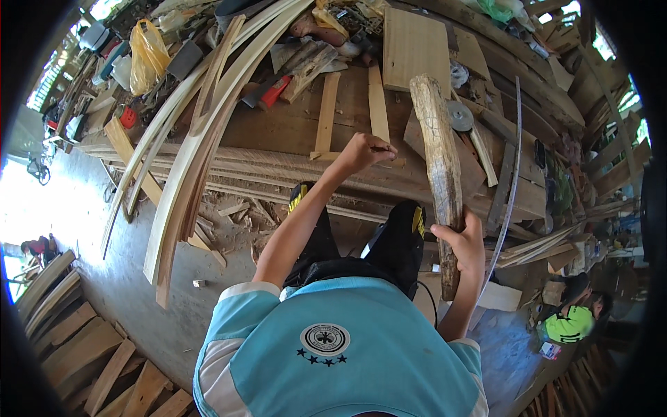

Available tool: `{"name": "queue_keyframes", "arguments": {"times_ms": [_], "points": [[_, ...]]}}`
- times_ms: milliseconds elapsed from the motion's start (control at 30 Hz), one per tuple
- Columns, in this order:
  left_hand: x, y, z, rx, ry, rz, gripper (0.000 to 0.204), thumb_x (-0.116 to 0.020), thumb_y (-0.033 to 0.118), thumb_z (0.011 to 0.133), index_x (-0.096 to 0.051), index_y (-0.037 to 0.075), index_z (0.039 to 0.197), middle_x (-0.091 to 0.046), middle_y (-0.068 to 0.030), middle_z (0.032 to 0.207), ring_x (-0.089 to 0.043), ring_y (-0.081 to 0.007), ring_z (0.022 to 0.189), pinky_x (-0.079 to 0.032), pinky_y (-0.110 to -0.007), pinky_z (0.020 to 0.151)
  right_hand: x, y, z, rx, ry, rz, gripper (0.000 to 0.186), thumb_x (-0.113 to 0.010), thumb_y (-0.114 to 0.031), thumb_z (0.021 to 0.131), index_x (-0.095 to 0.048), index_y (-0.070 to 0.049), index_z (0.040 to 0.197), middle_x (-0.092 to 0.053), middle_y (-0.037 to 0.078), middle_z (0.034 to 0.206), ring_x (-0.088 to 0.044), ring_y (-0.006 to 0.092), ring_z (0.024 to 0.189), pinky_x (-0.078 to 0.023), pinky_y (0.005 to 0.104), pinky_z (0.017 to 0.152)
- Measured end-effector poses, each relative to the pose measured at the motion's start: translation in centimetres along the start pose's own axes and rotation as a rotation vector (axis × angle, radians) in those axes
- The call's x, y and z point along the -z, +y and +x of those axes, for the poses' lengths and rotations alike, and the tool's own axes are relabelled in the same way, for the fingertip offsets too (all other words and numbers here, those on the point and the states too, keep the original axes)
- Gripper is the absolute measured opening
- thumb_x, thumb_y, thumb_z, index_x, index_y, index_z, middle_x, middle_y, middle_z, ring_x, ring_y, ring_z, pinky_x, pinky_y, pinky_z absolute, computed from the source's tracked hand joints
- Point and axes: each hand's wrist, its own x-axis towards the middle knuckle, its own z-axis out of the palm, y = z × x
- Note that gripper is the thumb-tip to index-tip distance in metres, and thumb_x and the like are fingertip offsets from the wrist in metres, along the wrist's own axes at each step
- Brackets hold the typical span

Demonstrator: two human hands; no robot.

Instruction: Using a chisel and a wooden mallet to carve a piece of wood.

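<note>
My right hand [461, 243] is wrapped round the lower part of a rough, bark-marked length of wood [438, 149], which stands out away from me over the workbench [257, 142]. My left hand [368, 153] is closed, its fingertips pressed together above the bench's near edge; whatever may be between them is too small to make out. Under and beyond it lie a pale wooden strip [326, 115], a second strip [377, 104] and a short crosspiece [326, 156]. A grey disc [459, 115] is just right of the rough wood.
Long bent wooden strips [201, 139] overhang the bench on the left. A red-handled tool [275, 92] and a wide board [415, 50] lie farther back. A long thin metal strip [513, 160] curves down at the right. Someone in a yellow-green shirt [570, 324] is low at the right.
</note>
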Motion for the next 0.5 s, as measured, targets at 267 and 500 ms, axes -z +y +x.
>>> {"name": "queue_keyframes", "arguments": {"times_ms": [267, 500], "points": [[-0.1, -1.0, -0.4, -0.065, 0.026, 0.006, 0.014, -0.064, 0.009, 0.071, -0.065, 0.002, 0.082, -0.064, -0.0071, 0.073, -0.058, -0.0091, 0.062, -0.044, -0.022, 0.055, -0.7, 0.5, 0.3, 0.034, 0.020, -0.029, 0.034, -0.068, -0.005, 0.055, -0.054, 0.003, 0.084, -0.054, 0.007, 0.073, -0.049, 0.0139, 0.065, -0.040, 0.0271, 0.060], [0.0, -0.8, -0.3, -0.035, 0.024, -0.100, 0.014, -0.065, 0.008, 0.069, -0.065, 0.001, 0.081, -0.063, -0.0092, 0.069, -0.056, -0.0063, 0.060, -0.044, -0.022, 0.053, -1.0, 0.2, 0.2, 0.043, 0.011, -0.057, 0.034, -0.068, -0.006, 0.055, -0.054, 0.004, 0.083, -0.054, 0.007, 0.069, -0.050, 0.0143, 0.062, -0.040, 0.0276, 0.059]]}}
